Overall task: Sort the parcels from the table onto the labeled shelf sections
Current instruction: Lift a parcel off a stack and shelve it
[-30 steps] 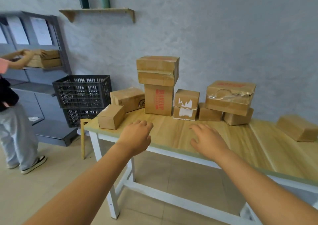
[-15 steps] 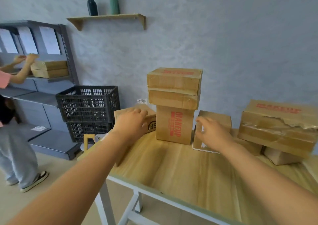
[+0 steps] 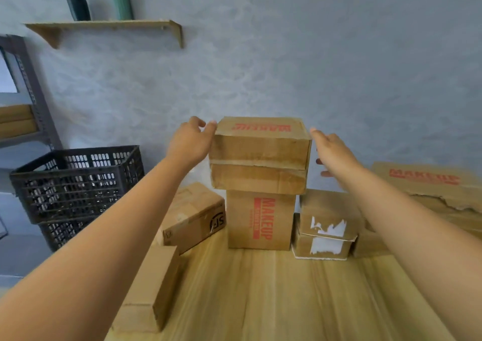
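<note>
Cardboard parcels crowd a pale wood-grain table (image 3: 260,301), where a small plain box (image 3: 148,293) lies nearest at the left edge, matte and square-cornered. Beyond it a longer carton (image 3: 193,216) with a round black courier mark rests at an angle beside an upright box (image 3: 260,220) printed MAKEUP in red. To its right sit two small boxes (image 3: 326,225) with torn white label scraps, and a wide carton (image 3: 430,186) with a ragged top edge.

On the upright box rests the top parcel (image 3: 260,152), a flat, creased carton that overhangs its narrower base on both sides. The left hand (image 3: 189,142) is at the parcel's upper left corner, fingertips touching the edge, fingers loosely curled and not yet closed round it. The right hand (image 3: 331,147) reaches past the right side with fingers spread and straight; whether it touches the cardboard cannot be told.

With the load overhanging a tall, narrow support, an uneven pull from one hand could likely tip the parcel or drag the upright box over onto its neighbours. Smooth, worn cardboard may also slip if squeezed lightly.

Further left stand stacked black lattice crates (image 3: 78,181) and a grey metal shelf unit (image 3: 28,87), the likely destination. A wooden wall shelf (image 3: 104,26) carries two dark vases against a mottled grey wall.
</note>
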Demonstrator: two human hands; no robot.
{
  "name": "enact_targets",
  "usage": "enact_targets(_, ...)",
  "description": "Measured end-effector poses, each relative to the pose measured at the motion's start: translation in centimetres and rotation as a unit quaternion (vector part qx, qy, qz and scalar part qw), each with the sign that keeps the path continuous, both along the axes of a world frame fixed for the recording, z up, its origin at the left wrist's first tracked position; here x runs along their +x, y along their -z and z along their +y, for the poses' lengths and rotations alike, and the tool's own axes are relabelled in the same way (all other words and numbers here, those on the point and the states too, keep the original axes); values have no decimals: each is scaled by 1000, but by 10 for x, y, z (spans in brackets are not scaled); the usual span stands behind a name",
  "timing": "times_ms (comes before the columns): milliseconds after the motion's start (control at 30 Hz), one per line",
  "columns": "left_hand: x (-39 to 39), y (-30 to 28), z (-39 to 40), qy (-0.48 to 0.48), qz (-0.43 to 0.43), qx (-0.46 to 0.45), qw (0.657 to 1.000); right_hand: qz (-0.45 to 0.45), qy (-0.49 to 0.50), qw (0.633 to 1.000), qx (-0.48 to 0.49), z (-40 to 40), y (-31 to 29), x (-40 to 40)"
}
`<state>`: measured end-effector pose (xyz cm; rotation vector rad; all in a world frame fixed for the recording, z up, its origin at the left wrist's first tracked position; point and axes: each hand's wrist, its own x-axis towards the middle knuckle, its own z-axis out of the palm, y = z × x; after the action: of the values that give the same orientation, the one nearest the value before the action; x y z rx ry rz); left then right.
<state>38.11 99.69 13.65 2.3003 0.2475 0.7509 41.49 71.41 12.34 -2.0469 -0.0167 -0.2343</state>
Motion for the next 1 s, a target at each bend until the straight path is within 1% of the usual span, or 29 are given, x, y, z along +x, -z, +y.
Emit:
enact_targets(67, 24, -10, -2, 35, 34, -86, 995, 28, -1, 999, 19, 9, -13, 8)
enact_targets(133, 41, -15, -2, 70, 91, -150, 982, 59, -5, 998, 36, 17, -19, 14)
enact_targets(167, 46, -15, -1, 87, 131, -165, 974, 78, -12, 996, 43, 21, -19, 17)
enact_targets(233, 51, -12, 2, 114, 200, -167, 959, 114, -29, 991, 67, 25, -16, 20)
enact_targets(300, 56, -10, 4, 139, 216, -180, 950, 126, -40, 986, 101, 27, -13, 20)
enact_targets(367, 58, -11, 5, 169, 200, -198, 945, 121, -41, 985, 116, 25, -12, 18)
enact_targets(533, 53, -21, 3, 207, 159, -195, 945, 90, -31, 986, 137, 20, -15, 5)
enact_targets(633, 44, -26, -2, 218, 119, -217, 944, 51, -11, 988, 147, 18, -18, -5)
enact_targets(767, 28, -25, -11, 235, 63, -228, 943, -2, -10, 984, 177, 13, -19, -25)
enact_targets(900, -1, -28, -23, 242, 5, -259, 935, -70, -5, 975, 210, 5, -23, -43)
enact_targets(1000, -28, -30, -37, 240, -16, -249, 938, -104, -6, 963, 249, -6, -24, -61)
